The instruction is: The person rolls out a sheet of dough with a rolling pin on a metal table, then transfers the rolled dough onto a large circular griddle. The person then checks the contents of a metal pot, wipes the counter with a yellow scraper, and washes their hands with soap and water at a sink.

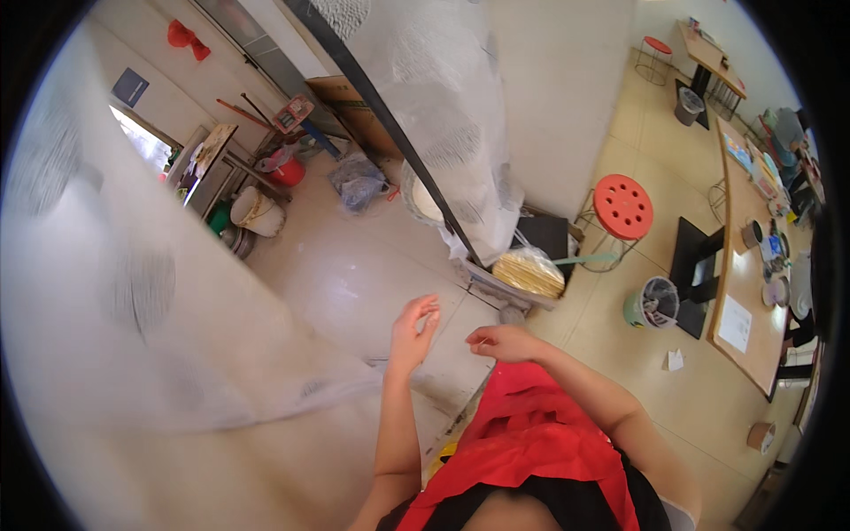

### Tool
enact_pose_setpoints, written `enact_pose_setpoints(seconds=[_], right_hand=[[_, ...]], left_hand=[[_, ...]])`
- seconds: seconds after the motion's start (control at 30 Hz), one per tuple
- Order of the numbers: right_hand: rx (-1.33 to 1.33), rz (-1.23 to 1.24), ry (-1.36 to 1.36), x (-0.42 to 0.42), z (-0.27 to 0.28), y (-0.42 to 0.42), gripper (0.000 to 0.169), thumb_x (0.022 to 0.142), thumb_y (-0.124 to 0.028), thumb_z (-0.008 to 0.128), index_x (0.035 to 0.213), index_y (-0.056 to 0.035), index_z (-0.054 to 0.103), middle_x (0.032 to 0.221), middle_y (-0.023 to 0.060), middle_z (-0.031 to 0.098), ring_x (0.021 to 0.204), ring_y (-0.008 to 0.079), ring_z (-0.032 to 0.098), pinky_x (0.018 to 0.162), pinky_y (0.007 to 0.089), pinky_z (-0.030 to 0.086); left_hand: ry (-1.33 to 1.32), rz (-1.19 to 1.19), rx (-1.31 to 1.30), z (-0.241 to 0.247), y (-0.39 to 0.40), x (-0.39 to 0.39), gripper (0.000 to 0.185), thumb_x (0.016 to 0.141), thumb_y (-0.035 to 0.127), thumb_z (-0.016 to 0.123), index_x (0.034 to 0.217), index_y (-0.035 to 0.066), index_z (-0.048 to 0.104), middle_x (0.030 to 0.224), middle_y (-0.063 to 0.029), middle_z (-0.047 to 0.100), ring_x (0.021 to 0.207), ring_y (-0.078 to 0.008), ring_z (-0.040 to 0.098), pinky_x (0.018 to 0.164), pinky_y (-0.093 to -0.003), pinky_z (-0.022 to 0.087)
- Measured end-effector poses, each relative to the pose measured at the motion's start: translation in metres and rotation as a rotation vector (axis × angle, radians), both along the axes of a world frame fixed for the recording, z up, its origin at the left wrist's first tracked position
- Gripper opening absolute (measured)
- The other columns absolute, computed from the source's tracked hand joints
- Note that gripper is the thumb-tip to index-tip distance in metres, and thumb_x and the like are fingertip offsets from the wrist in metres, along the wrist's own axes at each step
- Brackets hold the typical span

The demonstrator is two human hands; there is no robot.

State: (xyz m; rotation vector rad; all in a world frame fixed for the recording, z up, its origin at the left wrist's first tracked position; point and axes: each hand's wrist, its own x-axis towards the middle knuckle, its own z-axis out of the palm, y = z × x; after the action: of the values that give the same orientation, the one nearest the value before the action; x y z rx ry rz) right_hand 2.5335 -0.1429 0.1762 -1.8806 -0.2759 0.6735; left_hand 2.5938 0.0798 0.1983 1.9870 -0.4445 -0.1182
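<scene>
Both of my hands are raised in front of a red apron (531,431). My left hand (416,332) has its fingers curved, with a gap between thumb and fingers, and holds nothing visible. To its right, my right hand (501,344) is bent inward with its fingers loosely curled; whether anything small lies in it cannot be told. A pale, translucent door curtain (219,345) hangs close on the left. Another pale curtain (458,119) hangs beyond the hands beside a dark strip. Below that strip, a plastic-wrapped yellow bundle (529,273) rests in a box.
Past the doorway on the left stand a white bucket (260,212), a red bucket (287,167) and a wooden-topped table (216,149). On the right are a red stool (623,207), a lined waste bin (651,304) and a long table (744,265) with several items.
</scene>
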Motion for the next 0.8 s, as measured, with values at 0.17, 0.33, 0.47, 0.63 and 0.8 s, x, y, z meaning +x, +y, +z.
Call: enact_pose_setpoints(seconds=[0.17,0.33,0.47,0.63,0.8], right_hand=[[0.25,0.276,0.006,0.15,0.041,0.031,0.041,0.094,-0.033,0.056,0.122,-0.0037,0.058,0.112,0.0144,0.065,0.101,0.0245,0.062,0.089,0.0344,0.048],[0.38,0.253,0.002,0.293,0.083,0.03,0.037,0.094,-0.03,0.057,0.123,-0.007,0.058,0.113,0.004,0.063,0.104,0.0181,0.058,0.093,0.0315,0.044],[0.488,-0.138,0.074,0.402,0.102,-0.033,0.031,0.095,-0.027,0.057,0.12,-0.0078,0.059,0.111,0.0019,0.063,0.102,0.0127,0.061,0.092,0.0291,0.047],[0.361,-0.695,0.027,0.51,0.099,-0.137,0.027,0.096,-0.031,0.054,0.116,-0.013,0.061,0.103,-0.003,0.064,0.088,0.0063,0.059,0.078,0.0228,0.046],[0.387,-0.436,0.038,0.625,0.148,-0.075,0.028,0.095,-0.032,0.056,0.113,-0.0111,0.061,0.103,-0.0008,0.064,0.085,0.0091,0.06,0.074,0.0239,0.047]], left_hand=[[0.002,0.213,-0.129,0.056,0.018,0.129,0.025,0.095,0.013,0.055,0.119,0.004,0.058,0.112,-0.0095,0.062,0.098,-0.0158,0.063,0.082,-0.0273,0.048],[0.022,0.495,-0.244,0.15,0.048,0.203,0.026,0.096,0.011,0.054,0.119,0.001,0.058,0.112,-0.0074,0.063,0.1,-0.0161,0.062,0.088,-0.0287,0.047],[-0.053,0.764,-0.351,0.18,0.127,0.218,0.027,0.095,0.011,0.055,0.119,-0.002,0.058,0.114,-0.0084,0.063,0.103,-0.0179,0.062,0.095,-0.0301,0.046],[-0.128,1.102,-0.342,0.174,0.217,0.193,0.034,0.094,0.021,0.059,0.12,-0.001,0.057,0.11,-0.0087,0.062,0.1,-0.0162,0.06,0.088,-0.0277,0.048],[-0.02,1.405,-0.218,0.149,0.365,0.122,0.031,0.095,0.025,0.056,0.121,0.009,0.056,0.117,-0.0066,0.063,0.096,-0.0147,0.059,0.082,-0.0249,0.047]])
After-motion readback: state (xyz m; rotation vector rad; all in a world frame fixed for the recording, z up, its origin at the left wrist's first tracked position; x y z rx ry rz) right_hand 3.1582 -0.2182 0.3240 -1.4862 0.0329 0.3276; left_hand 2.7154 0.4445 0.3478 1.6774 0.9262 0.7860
